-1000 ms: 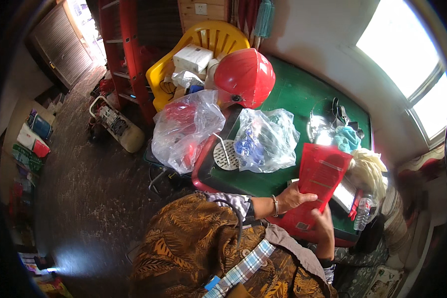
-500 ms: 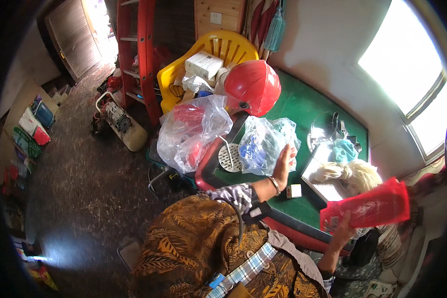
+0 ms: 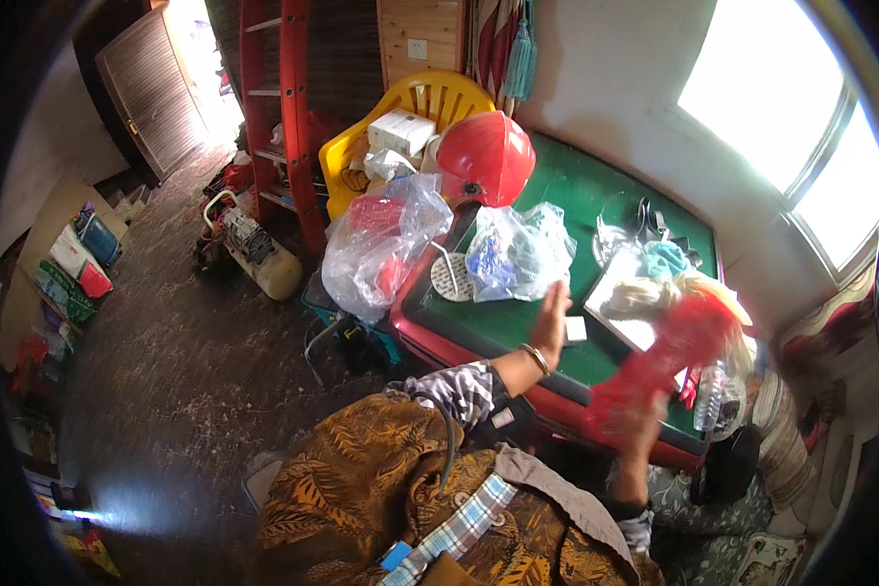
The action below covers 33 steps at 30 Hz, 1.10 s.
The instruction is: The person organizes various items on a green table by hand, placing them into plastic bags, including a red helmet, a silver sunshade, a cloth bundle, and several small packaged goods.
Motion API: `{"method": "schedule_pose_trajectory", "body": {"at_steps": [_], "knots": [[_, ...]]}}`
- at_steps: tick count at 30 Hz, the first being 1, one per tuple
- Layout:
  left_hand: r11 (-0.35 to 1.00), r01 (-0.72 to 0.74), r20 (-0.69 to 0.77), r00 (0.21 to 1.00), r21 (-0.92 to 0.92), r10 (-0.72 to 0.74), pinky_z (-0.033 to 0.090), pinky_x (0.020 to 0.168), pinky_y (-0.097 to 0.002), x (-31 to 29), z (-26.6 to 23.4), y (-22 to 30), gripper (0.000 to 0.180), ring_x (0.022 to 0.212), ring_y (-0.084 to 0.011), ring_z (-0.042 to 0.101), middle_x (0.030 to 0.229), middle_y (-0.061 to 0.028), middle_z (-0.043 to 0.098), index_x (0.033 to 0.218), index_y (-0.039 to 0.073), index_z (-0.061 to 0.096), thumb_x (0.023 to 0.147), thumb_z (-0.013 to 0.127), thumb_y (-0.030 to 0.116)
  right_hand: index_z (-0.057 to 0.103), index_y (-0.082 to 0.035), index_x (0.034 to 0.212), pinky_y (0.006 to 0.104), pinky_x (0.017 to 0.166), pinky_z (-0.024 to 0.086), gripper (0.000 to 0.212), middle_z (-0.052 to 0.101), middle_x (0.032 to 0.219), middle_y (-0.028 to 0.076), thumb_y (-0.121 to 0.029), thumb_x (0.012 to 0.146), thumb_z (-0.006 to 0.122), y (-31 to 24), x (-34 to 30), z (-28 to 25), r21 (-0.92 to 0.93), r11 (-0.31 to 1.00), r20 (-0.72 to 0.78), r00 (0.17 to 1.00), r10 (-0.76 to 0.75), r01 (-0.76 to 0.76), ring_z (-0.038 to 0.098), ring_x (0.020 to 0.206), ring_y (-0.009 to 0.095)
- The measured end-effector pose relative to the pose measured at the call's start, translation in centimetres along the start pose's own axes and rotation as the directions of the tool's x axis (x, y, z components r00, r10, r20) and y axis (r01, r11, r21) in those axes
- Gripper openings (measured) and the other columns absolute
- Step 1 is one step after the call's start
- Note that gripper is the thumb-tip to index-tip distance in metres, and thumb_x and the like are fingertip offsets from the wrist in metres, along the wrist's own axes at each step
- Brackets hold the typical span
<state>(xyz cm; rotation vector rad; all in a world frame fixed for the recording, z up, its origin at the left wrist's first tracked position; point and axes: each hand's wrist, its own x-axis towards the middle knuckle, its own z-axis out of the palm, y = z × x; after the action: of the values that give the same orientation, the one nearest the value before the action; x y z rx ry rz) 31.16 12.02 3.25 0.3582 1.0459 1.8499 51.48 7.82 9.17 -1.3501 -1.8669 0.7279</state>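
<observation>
My left hand (image 3: 550, 330), with a bracelet on its wrist, hovers over the green tabletop with fingers stretched out and nothing in them. Just beyond it lies a clear plastic bag (image 3: 523, 256) with something blue inside. A small white box (image 3: 575, 330) sits beside my fingers. On the right, my right hand (image 3: 643, 418) grips a flat red plastic packet (image 3: 669, 356); both are smeared by motion. The packet partly covers a white tray (image 3: 623, 317) and a bundle of cream cloth (image 3: 645, 293).
A red helmet (image 3: 488, 158) rests at the table's far left corner, near a yellow chair (image 3: 439, 95) piled with boxes. A bulging clear bag (image 3: 386, 244) stands by the left edge. A red ladder (image 3: 293, 127) and an air compressor (image 3: 259, 256) stand farther left. A plastic bottle (image 3: 710, 398) is at right.
My right hand has swung the red packet leftward, and it now blurs. My left hand has shifted slightly back from the clear bag. The whole view has tilted a little.
</observation>
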Motion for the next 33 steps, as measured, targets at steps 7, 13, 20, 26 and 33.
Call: {"method": "schedule_pose_trajectory", "body": {"at_steps": [7, 13, 20, 26, 33], "knots": [[0.961, 0.241, 0.378, 0.909, -0.137, -0.174, 0.042, 0.088, -0.0314, -5.9, -5.1, 1.1, 0.058, 0.102, -0.0121, 0.052, 0.111, 0.0008, 0.056, 0.123, 0.016, 0.052, 0.088, 0.048, 0.062, 0.035, 0.007, 0.131, 0.0438, 0.064, 0.053, 0.059, 0.062, 0.091, 0.021, -0.007, 0.078, 0.055, -1.3, -4.1, 6.1, -0.414, 0.802, 0.369, 0.885, -0.285, 0.430, 0.065, 0.079, 0.036], [0.931, 0.344, 0.522, 0.820, -0.121, -0.235, 0.042, 0.096, -0.0379, -8.1, -4.4, 2.2, 0.058, 0.107, -0.0192, 0.054, 0.113, -0.0059, 0.056, 0.128, 0.008, 0.045, 0.085, 0.067, 0.041, 0.040, 0.008, 0.129, 0.0395, 0.067, 0.054, 0.048, 0.060, 0.095, 0.020, -0.010, 0.085, 0.049, -5.8, -3.9, 7.7, -0.622, 0.667, 0.288, 0.912, -0.293, 0.411, 0.063, 0.078, 0.029], [0.801, 0.555, 0.734, 0.637, -0.224, -0.236, 0.041, 0.100, -0.0418, -3.7, -8.8, 8.6, 0.065, 0.110, -0.0282, 0.056, 0.121, -0.0185, 0.056, 0.130, -0.006, 0.042, 0.090, 0.049, 0.045, 0.053, -0.001, 0.121, 0.0376, 0.078, 0.050, 0.049, 0.056, 0.112, 0.023, -0.019, 0.078, 0.069, -9.8, -0.9, 7.8, 0.197, 0.832, 0.142, 0.825, -0.547, 0.518, 0.061, 0.095, 0.030], [0.849, 0.484, 0.772, 0.615, -0.210, -0.159, 0.043, 0.100, -0.0431, 1.0, -11.9, 14.0, 0.056, 0.118, -0.0270, 0.052, 0.128, -0.0170, 0.052, 0.132, 0.000, 0.041, 0.093, 0.048, 0.038, 0.047, 0.003, 0.126, 0.0304, 0.092, 0.045, 0.050, 0.059, 0.118, 0.008, -0.024, 0.088, 0.066, -11.0, 2.3, 14.1, 0.630, 0.677, 0.613, 0.778, -0.134, -0.380, 0.055, 0.104, 0.014], [0.837, 0.487, 0.675, 0.707, -0.251, -0.209, 0.043, 0.100, -0.0410, 7.8, -16.1, 17.7, 0.069, 0.114, -0.0236, 0.055, 0.127, -0.0109, 0.054, 0.134, 0.005, 0.040, 0.091, 0.042, 0.059, 0.057, -0.001, 0.114, 0.0252, 0.065, 0.053, 0.042, 0.067, 0.090, 0.003, -0.027, 0.084, 0.071, -17.4, 6.0, 20.0, 0.577, 0.628, 0.642, 0.765, 0.046, -0.522, 0.063, 0.072, 0.009]]}}
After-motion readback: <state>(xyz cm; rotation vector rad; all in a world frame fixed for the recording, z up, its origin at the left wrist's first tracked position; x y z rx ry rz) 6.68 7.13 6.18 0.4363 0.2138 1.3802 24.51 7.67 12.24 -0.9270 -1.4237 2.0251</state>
